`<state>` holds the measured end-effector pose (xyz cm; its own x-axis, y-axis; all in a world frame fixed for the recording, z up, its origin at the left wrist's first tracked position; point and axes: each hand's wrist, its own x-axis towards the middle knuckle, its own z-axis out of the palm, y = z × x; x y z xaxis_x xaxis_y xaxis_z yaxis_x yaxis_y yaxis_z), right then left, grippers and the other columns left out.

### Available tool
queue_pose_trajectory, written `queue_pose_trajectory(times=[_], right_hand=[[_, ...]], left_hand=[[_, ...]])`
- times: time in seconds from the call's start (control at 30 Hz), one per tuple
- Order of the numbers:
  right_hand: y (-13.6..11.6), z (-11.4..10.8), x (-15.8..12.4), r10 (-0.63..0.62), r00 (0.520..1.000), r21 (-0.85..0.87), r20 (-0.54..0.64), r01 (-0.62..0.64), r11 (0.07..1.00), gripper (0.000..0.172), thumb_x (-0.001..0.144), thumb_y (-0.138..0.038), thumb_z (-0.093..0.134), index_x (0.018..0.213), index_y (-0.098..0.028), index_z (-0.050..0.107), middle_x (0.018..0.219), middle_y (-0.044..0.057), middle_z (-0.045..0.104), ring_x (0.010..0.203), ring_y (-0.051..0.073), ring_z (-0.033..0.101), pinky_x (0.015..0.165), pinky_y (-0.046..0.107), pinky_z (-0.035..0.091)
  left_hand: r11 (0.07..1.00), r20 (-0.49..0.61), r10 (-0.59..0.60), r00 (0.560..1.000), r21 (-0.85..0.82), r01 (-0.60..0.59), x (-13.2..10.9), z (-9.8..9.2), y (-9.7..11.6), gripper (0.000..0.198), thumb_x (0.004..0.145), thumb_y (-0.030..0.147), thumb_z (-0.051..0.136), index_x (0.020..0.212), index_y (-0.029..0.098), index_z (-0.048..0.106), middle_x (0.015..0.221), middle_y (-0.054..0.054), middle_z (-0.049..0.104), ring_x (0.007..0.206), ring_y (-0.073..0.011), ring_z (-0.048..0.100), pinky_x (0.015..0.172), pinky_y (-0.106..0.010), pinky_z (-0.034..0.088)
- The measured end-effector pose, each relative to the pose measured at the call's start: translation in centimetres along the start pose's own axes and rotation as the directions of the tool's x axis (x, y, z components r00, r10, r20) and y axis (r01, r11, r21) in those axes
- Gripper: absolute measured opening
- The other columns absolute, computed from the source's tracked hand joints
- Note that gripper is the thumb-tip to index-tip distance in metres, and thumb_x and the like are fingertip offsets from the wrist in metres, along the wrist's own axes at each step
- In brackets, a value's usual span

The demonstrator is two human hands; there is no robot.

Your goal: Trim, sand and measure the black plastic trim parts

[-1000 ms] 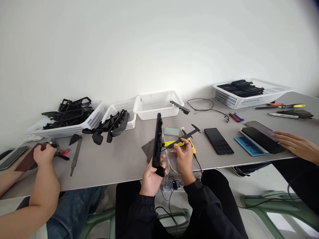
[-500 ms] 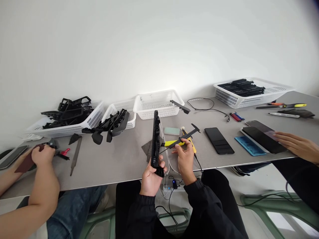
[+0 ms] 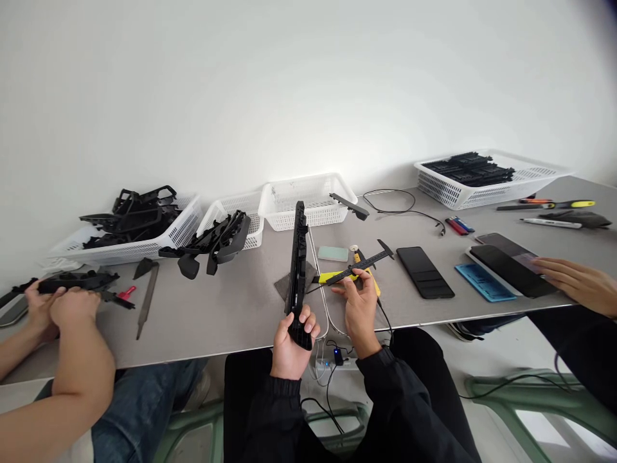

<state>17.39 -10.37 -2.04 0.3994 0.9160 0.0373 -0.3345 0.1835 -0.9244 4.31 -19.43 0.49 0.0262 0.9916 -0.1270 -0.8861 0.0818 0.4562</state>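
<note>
My left hand (image 3: pixel 290 344) is closed round the lower end of a long black plastic part (image 3: pixel 297 269), which stands almost upright over the table's near edge. My right hand (image 3: pixel 359 308) pinches a black caliper (image 3: pixel 365 263) that slants up to the right, just right of the part. A yellow utility knife (image 3: pixel 337 277) lies on the grey table (image 3: pixel 216 315) under the caliper. A dark grey sheet (image 3: pixel 284 284) lies behind the part.
White baskets (image 3: pixel 308 200) line the back edge, some holding black plastic parts (image 3: pixel 135 215). Another basket (image 3: pixel 486 177) stands at the far right. A phone (image 3: pixel 425 272) and a blue tray (image 3: pixel 483 282) lie to the right. Other people's hands work at the left (image 3: pixel 72 305) and right (image 3: pixel 576 283). A file (image 3: pixel 147 299) lies at the left.
The long black part has tilted more upright and shifted slightly left in my left hand. The person on the left now holds a black part with both hands instead of the brown sheet.
</note>
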Motion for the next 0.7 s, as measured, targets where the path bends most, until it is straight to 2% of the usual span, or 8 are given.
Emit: queue_pose_trajectory(times=[0.1,0.3,0.4,0.5,0.53,0.6,0.7], right_hand=[[0.0,0.0,0.0,-0.007,1.000,-0.036,0.010,0.008,0.999,0.041,0.085,-0.048,0.073,0.111,-0.023,0.055,0.112,0.004,0.058,0.076,0.015,0.064,0.070,0.036,0.064],[-0.2,0.2,-0.1,0.019,0.995,-0.145,0.095,-0.005,0.989,0.035,0.084,-0.047,0.072,0.099,-0.024,0.050,0.082,-0.004,0.060,0.062,0.016,0.065,0.061,0.031,0.060],[-0.3,0.5,-0.2,0.048,0.986,-0.239,0.158,-0.009,0.971,0.030,0.085,-0.042,0.070,0.099,-0.025,0.050,0.073,-0.006,0.062,0.052,0.016,0.064,0.051,0.028,0.054],[-0.6,1.0,-0.1,0.065,0.969,-0.347,0.240,0.023,0.938,0.026,0.085,-0.035,0.069,0.104,-0.024,0.056,0.067,-0.006,0.063,0.044,0.015,0.058,0.045,0.026,0.046],[-0.7,1.1,0.0,0.067,0.963,-0.377,0.262,0.038,0.926,0.027,0.084,-0.034,0.069,0.106,-0.024,0.058,0.071,-0.005,0.067,0.043,0.014,0.057,0.044,0.026,0.045],[-0.8,1.3,0.3,0.071,0.954,-0.422,0.292,0.062,0.905,0.031,0.084,-0.032,0.068,0.112,-0.023,0.060,0.091,0.001,0.075,0.043,0.012,0.057,0.044,0.027,0.047],[-1.0,1.4,0.8,0.096,0.941,-0.458,0.325,0.068,0.886,0.039,0.087,-0.034,0.064,0.124,-0.023,0.057,0.128,0.011,0.073,0.048,0.012,0.062,0.040,0.027,0.049]], left_hand=[[1.000,-0.003,0.011,1.000,0.005,-0.011,0.1,0.0,-0.1,0.027,0.089,0.026,0.075,0.077,0.018,0.052,0.083,0.002,0.035,0.067,-0.0114,0.033,0.061,-0.025,0.039],[1.000,0.006,0.002,1.000,-0.002,-0.002,0.1,-0.1,-0.2,0.029,0.091,0.025,0.075,0.076,0.018,0.050,0.082,0.002,0.035,0.066,-0.0112,0.034,0.060,-0.024,0.040],[1.000,0.011,-0.006,1.000,0.004,0.006,0.1,-0.3,-0.2,0.030,0.090,0.025,0.076,0.076,0.018,0.051,0.082,0.002,0.035,0.066,-0.0108,0.033,0.060,-0.024,0.040],[1.000,0.008,-0.009,1.000,0.010,0.009,0.2,-0.4,-0.2,0.030,0.090,0.025,0.076,0.074,0.017,0.051,0.082,0.002,0.035,0.066,-0.0107,0.032,0.060,-0.024,0.039],[1.000,0.005,-0.010,1.000,0.010,0.010,0.2,-0.4,-0.2,0.031,0.090,0.025,0.076,0.074,0.017,0.051,0.082,0.002,0.035,0.066,-0.0107,0.032,0.060,-0.024,0.039],[1.000,0.004,-0.013,1.000,0.007,0.013,0.1,-0.5,-0.2,0.031,0.090,0.025,0.076,0.073,0.017,0.051,0.083,0.002,0.035,0.066,-0.0106,0.032,0.060,-0.024,0.040],[1.000,0.009,-0.015,1.000,0.008,0.015,0.1,-0.5,-0.3,0.031,0.089,0.025,0.077,0.073,0.017,0.051,0.083,0.002,0.035,0.067,-0.0106,0.033,0.060,-0.024,0.040]])
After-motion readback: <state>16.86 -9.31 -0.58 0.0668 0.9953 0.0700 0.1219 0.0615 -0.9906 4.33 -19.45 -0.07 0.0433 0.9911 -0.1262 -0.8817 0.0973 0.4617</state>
